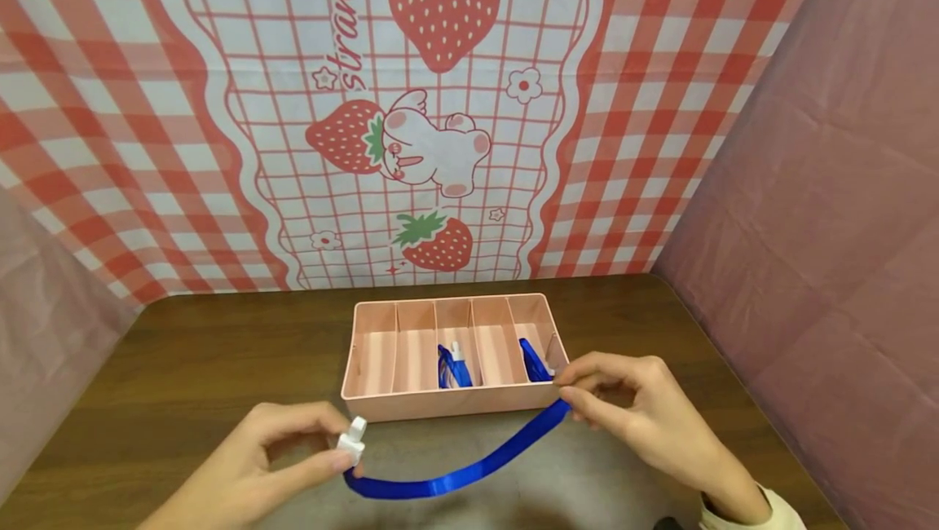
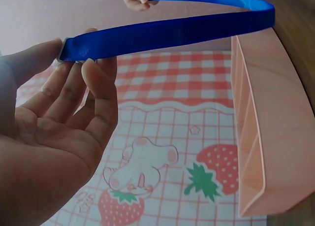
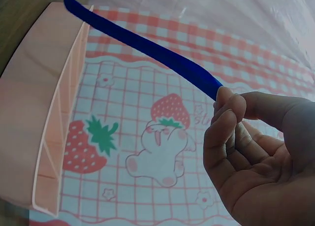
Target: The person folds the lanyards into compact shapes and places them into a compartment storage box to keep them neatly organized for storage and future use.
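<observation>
A blue lanyard strap (image 1: 469,473) hangs in a shallow curve between the two hands, in front of the pink divided tray (image 1: 455,404). My left hand (image 1: 271,457) pinches the white plastic clip (image 1: 352,442) at one end of it, between thumb and fingers. In the left wrist view the flat strap (image 2: 172,35) runs out from those fingertips. At the strap's other end, by the tray's front right corner, my right hand (image 1: 638,416) pinches the ribbon between thumb and forefinger. The right wrist view shows the strap (image 3: 147,48) leading away from that pinch; its tip is hidden by the fingers.
The tray has several compartments in a row. A blue strap with a white clip (image 1: 456,367) lies in the middle one, another blue strap (image 1: 535,363) in the rightmost. A strawberry-print cloth (image 1: 425,253) rises behind the wooden table (image 1: 220,342); pink cloth hangs at both sides.
</observation>
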Demonstrator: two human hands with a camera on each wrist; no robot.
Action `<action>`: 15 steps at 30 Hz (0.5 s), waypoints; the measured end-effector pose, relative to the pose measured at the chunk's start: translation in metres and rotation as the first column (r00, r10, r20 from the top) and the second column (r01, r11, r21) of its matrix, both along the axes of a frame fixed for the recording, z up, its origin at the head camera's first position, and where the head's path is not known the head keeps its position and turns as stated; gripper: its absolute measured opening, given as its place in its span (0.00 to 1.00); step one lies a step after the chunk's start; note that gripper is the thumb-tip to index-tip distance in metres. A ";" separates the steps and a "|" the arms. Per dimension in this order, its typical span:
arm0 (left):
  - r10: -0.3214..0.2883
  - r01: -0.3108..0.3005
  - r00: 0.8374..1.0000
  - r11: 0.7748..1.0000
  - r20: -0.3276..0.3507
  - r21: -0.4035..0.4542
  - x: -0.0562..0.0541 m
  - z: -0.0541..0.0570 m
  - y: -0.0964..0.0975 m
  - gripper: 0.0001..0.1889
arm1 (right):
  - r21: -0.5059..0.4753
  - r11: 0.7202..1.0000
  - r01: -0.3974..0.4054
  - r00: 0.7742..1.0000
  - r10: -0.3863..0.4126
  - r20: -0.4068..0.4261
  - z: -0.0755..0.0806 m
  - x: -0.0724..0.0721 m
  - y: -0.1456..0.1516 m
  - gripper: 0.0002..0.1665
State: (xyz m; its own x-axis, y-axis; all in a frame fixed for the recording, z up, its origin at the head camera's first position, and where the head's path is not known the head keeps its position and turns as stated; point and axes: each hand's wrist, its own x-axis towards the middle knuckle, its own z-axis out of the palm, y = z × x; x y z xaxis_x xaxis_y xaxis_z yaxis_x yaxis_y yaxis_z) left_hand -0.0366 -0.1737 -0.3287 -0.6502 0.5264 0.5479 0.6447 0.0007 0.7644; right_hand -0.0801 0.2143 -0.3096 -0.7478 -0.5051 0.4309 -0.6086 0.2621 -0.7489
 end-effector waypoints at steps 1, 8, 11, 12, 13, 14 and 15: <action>0.006 -0.006 1.000 1.000 0.009 -0.006 0.000 0.001 0.002 0.19 | 0.002 1.000 -0.002 1.000 0.002 0.000 0.001 0.000 -0.002 0.13; 0.016 -0.017 0.999 1.000 -0.050 -0.013 -0.004 0.007 0.013 0.18 | 0.012 1.000 -0.006 1.000 0.006 0.011 0.008 0.001 -0.013 0.15; 0.037 -0.039 0.999 0.998 -0.039 -0.040 -0.004 0.011 0.019 0.17 | 0.006 1.000 -0.018 1.000 0.018 0.023 0.011 0.002 -0.018 0.14; 0.042 -0.043 0.998 0.998 -0.037 -0.047 -0.004 0.012 0.022 0.16 | 0.001 1.000 -0.024 0.999 0.024 0.028 0.011 0.003 -0.019 0.14; 0.045 -0.047 0.998 0.998 -0.040 -0.051 -0.005 0.013 0.024 0.16 | -0.008 0.999 -0.039 0.999 0.039 0.027 0.011 0.003 -0.021 0.14; 0.040 -0.043 0.997 0.998 -0.059 -0.047 -0.006 0.014 0.027 0.16 | -0.013 0.999 -0.046 0.998 0.046 0.033 0.012 0.003 -0.023 0.14; 0.036 -0.039 0.997 0.998 -0.064 -0.043 -0.007 0.014 0.030 0.16 | -0.021 0.998 -0.060 0.998 0.060 0.027 0.011 0.004 -0.025 0.14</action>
